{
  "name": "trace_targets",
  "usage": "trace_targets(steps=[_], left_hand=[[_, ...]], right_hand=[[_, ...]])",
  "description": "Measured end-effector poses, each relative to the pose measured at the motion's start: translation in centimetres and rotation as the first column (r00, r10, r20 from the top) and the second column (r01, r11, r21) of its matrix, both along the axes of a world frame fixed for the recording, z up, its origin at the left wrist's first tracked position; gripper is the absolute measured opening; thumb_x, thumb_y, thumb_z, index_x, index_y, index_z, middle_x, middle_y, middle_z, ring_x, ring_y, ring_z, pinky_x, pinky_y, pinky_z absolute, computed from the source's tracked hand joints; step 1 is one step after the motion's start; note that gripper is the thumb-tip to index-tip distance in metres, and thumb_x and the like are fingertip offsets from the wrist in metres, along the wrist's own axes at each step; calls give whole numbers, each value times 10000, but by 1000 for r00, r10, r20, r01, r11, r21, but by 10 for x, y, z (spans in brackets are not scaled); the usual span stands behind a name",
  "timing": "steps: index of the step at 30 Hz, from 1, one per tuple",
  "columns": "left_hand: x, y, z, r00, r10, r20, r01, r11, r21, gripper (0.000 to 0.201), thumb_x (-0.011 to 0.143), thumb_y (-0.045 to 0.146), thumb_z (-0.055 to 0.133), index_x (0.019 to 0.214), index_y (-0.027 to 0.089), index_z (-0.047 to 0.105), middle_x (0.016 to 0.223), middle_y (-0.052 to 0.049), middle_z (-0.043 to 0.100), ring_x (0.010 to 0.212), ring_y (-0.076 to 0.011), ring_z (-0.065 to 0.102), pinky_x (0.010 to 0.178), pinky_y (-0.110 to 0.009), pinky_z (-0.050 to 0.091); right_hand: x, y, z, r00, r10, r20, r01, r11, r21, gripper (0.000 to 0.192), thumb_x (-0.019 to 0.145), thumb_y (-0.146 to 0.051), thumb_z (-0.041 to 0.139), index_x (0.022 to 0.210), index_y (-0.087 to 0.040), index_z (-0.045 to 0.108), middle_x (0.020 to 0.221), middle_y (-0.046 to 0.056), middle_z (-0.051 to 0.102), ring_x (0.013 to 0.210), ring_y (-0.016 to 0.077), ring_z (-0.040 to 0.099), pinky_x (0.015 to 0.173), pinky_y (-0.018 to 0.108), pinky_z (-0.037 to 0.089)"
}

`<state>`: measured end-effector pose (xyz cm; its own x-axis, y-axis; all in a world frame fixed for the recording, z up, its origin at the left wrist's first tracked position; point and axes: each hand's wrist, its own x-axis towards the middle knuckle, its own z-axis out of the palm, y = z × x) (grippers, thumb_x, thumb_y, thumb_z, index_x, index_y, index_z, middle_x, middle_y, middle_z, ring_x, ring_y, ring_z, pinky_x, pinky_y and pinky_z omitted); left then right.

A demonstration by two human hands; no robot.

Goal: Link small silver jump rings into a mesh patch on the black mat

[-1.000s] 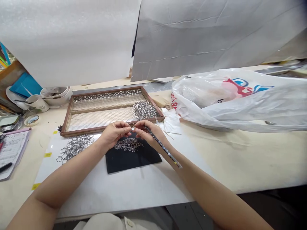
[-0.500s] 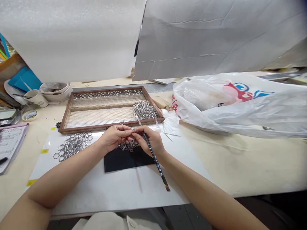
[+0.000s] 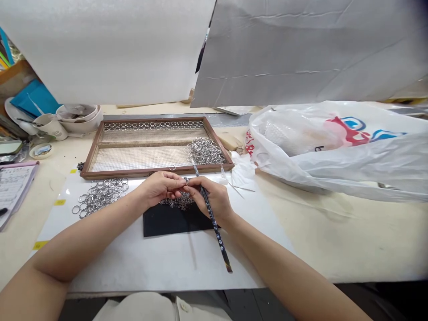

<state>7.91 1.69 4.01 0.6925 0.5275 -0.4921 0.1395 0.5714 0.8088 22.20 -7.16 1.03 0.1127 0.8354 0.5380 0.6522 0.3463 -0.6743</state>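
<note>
Above a black mat (image 3: 177, 224), my left hand (image 3: 162, 189) and my right hand (image 3: 212, 198) meet, fingertips pinched on a small metal ring (image 3: 186, 180). The fingers cover most of that ring. Across my right hand also lies a slim dark patterned stick (image 3: 217, 236) with a pale pointed tip, held between the fingers. Under my hands a heap of small metal pieces (image 3: 182, 200) sits on the mat, partly hidden. To the left is a pile of metal key rings (image 3: 103, 194).
Beyond my hands stands a wood-framed mesh tray (image 3: 157, 172), with rows of rings at the back and a ring heap (image 3: 205, 151) on its right. A plastic bag (image 3: 334, 165) lies right, cups (image 3: 51, 127) and a notebook (image 3: 16, 187) left. Panels (image 3: 284, 58) hang above.
The view has shifted slightly, so the tray and bag appear a little further right. Both hands stay pinched together, and the held ring looks turned a little.
</note>
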Motion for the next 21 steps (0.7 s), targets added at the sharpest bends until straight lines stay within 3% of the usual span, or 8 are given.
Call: trace_targets(steps=[3,7,10,14,17,21], left_hand=[[0,4,1,1000,-4,-28,6,997,83,100,778,103,630,680,119,634,608,-14,616,495,-58,539,509,-200,352],[-1,12,-2,993,40,-107,-14,973,229,104,753,117,634,650,129,648,601,-21,619,487,-62,530,479,-205,301],[-3,16,-6,984,73,-164,-14,942,336,102,727,162,664,628,139,656,603,-23,622,488,-62,519,469,-209,275],[-4,19,-9,977,78,-199,5,924,382,83,704,210,689,649,149,679,631,-22,623,515,-65,521,471,-209,285],[-3,21,-10,974,75,-213,10,927,374,88,701,207,689,639,146,675,639,-22,613,523,-65,516,457,-205,290],[-2,22,-14,971,46,-234,49,922,383,109,705,204,681,619,141,658,590,-17,584,491,-70,515,425,-206,307]], right_hand=[[2,-1,0,996,10,-86,-19,995,-99,49,828,-240,587,795,-208,572,635,-8,637,524,109,576,521,252,459],[8,-1,3,927,-16,-374,-65,976,-206,121,880,-313,514,924,-207,554,745,8,669,543,108,616,548,269,504],[13,1,2,852,-26,-522,-95,975,-202,220,896,-378,491,1023,-216,569,765,8,681,559,110,628,574,282,522],[22,4,-2,817,-2,-577,-119,978,-171,296,883,-435,514,1080,-242,619,786,2,680,624,119,644,643,306,534],[28,5,-4,807,-24,-591,-100,979,-176,294,870,-463,526,987,-237,672,780,8,670,654,128,642,676,318,529],[35,7,-3,828,-164,-536,5,958,-286,262,807,-447,608,748,-197,658,659,8,645,589,137,614,607,306,498]])
